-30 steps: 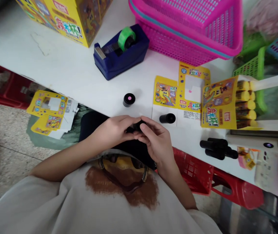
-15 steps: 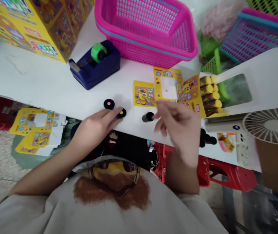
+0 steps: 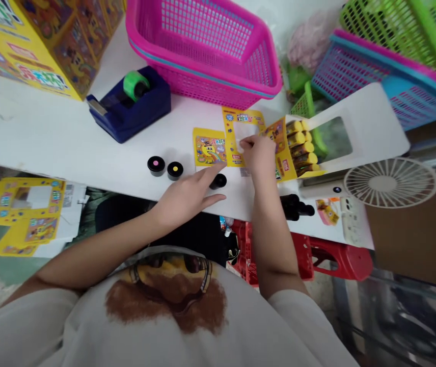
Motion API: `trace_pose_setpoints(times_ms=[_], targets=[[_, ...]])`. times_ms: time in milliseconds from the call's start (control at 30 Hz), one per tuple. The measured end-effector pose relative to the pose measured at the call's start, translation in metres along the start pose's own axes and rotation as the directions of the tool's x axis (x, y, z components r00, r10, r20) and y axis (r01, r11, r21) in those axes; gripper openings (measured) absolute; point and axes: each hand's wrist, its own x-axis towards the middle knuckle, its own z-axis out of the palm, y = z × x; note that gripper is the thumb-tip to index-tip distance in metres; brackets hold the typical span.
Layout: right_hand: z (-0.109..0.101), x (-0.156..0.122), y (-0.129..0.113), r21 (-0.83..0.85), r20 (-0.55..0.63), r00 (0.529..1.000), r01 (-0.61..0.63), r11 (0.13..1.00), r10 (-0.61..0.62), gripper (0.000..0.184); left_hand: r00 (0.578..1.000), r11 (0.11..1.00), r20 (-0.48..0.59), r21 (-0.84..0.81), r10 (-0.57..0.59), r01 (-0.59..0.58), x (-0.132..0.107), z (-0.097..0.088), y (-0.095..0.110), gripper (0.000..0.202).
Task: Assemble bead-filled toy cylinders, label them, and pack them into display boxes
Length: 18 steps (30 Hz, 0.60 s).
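My left hand [image 3: 185, 196] lies open over the white table's [image 3: 50, 137] front edge, fingers stretched toward a black cylinder [image 3: 218, 181] lying on its side. Left of it stand two black caps, one with a pink dot [image 3: 156, 165] and one with a yellow dot [image 3: 174, 170]. My right hand [image 3: 258, 153] reaches to the flat yellow printed card [image 3: 221, 142] and to the open yellow box of yellow-capped tubes [image 3: 298, 148], fingers bent at the card's edge. What the fingers pinch is not clear.
A blue tape dispenser [image 3: 128, 107] with a green roll sits at the back left, a pink basket [image 3: 206, 46] behind it, a yellow carton [image 3: 30, 46] far left. More black cylinders [image 3: 294, 206] lie near the right edge. A white fan [image 3: 389, 181], more baskets [image 3: 386, 76] and a red stool [image 3: 317, 255] stand right.
Both hands were together on a small black piece. The left hand set a yellow-dotted cap beside the pink-dotted one, then moved right. The right hand went forward to the yellow card.
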Motion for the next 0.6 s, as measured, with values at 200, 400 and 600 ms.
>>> trace_pose_setpoints(times_ms=[200, 400, 600], targets=[[-0.009, -0.090, -0.018, 0.556, 0.052, 0.990, 0.081, 0.827, -0.132, 0.031, 0.999, 0.999, 0.021, 0.034, -0.037, 0.036, 0.006, 0.016, -0.004, 0.061], [0.017, -0.130, -0.008, 0.488, -0.112, 0.985, 0.166, 0.857, -0.128, 0.028, 1.000, 0.999, -0.010, 0.017, -0.030, 0.030, 0.002, 0.022, -0.010, 0.073], [0.025, -0.130, -0.013, 0.516, -0.158, 0.987, 0.114, 0.849, -0.036, 0.024, 0.999, 0.999, -0.007, -0.020, -0.040, 0.040, 0.002, 0.020, -0.011, 0.074]])
